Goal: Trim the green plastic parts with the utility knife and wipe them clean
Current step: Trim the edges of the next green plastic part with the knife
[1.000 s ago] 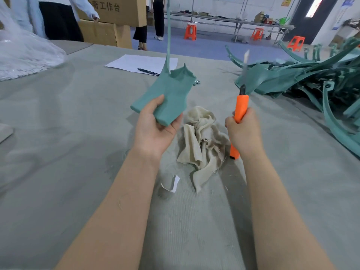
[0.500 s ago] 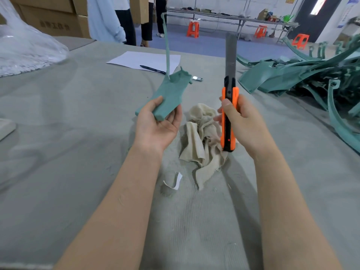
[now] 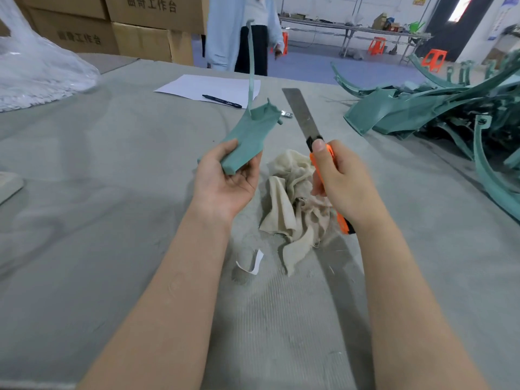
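My left hand [image 3: 225, 181] holds a green plastic part [image 3: 249, 136] by its lower end, above the table. A thin green strip rises from the part's top edge. My right hand [image 3: 342, 181] grips the orange utility knife [image 3: 323, 161], thumb near the slider. The long steel blade points up and away, to the right of the part and apart from it. A crumpled beige cloth [image 3: 292, 204] lies on the table between and below my hands.
A heap of green plastic parts [image 3: 439, 111] fills the right of the grey table. White paper [image 3: 208, 87] with a black pen [image 3: 222, 101] lies further back. A clear plastic bag [image 3: 36, 71] is at left. A person [image 3: 242, 32] stands behind, beside cardboard boxes [image 3: 112, 26]. A white scrap [image 3: 251, 263] lies near.
The knife blade has tilted from upright to leaning left, closer to the green part. My right hand has turned, with the thumb now on top. The left hand has lowered the part a little.
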The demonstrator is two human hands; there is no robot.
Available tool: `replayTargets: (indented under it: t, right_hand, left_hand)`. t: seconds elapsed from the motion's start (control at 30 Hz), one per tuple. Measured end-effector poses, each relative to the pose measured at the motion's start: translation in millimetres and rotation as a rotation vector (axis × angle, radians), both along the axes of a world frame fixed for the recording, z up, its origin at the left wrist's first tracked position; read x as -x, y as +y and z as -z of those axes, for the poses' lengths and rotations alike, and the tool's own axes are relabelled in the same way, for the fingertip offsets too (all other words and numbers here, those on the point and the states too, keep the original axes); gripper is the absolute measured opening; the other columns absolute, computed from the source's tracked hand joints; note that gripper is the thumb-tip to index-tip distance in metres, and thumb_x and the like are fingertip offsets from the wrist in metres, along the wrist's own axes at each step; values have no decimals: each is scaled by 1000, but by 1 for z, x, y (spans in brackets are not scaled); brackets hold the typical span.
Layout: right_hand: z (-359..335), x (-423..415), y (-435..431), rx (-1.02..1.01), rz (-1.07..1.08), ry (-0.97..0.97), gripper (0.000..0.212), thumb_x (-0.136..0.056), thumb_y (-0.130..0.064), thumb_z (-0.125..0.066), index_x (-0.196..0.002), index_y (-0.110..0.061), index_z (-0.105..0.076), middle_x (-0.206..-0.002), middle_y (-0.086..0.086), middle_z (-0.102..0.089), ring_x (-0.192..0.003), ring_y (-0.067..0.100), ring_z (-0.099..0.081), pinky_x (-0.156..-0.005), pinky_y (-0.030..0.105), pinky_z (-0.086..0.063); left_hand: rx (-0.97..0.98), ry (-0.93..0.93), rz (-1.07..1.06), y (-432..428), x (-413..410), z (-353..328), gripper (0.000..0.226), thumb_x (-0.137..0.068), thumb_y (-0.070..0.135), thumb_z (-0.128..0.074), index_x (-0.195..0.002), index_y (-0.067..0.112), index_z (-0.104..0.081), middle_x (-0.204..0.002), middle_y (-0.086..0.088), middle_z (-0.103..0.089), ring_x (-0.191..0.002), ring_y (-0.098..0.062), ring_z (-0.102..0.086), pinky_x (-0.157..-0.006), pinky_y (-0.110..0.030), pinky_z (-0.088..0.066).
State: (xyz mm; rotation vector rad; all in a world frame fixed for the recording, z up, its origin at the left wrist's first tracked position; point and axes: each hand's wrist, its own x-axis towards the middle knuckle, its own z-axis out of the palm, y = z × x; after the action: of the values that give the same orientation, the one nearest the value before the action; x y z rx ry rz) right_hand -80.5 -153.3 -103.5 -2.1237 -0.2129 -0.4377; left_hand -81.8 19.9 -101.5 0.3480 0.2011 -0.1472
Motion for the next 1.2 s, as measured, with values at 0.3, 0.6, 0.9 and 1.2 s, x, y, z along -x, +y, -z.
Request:
replayTargets:
  t: [0.3,0.6,0.9,1.2]
  right_hand:
    - [5,-4,3,8,82,-57,57,-97,-51,-45,-76,2,-50,-72,28,-58,-68,43,-55,-66,54,-50]
    - [7,-2,8,-48,14,25,55,-96,-54,-44,-68,-6,-47,-59,18,-49,-47,19,-46,-48,35,-43]
    - [8,2,14,-78,-70,90,52,-95,-56,-44,-50,-28,-43,-45,-4,-44,-38,14,-43,-41,28,-38]
    - [7,7,19,-82,-238,185,52,-97,-50,-44,-85,-2,-59,-45,-9,-41,-41,11,-44,-38,24,-39]
  left_hand:
    - [-32,-13,108,-1,2,-3,9,-91,7,-54,-91,2,-61,-121,-14,-63,-86,-25,-68,-42,-17,-49]
    - [57,-29,169,2,4,-5,16,-91,7,-51,-104,2,-59,-120,-14,-64,-76,-27,-72,-39,-11,-43]
    - [85,-20,144,2,4,-5,23,-91,7,-51,-113,7,-55,-113,-12,-65,-73,-27,-72,-38,-9,-40]
    - [100,-16,113,5,1,-3,6,-90,7,-51,-91,3,-56,-80,-15,-70,-65,-28,-70,-35,-11,-38]
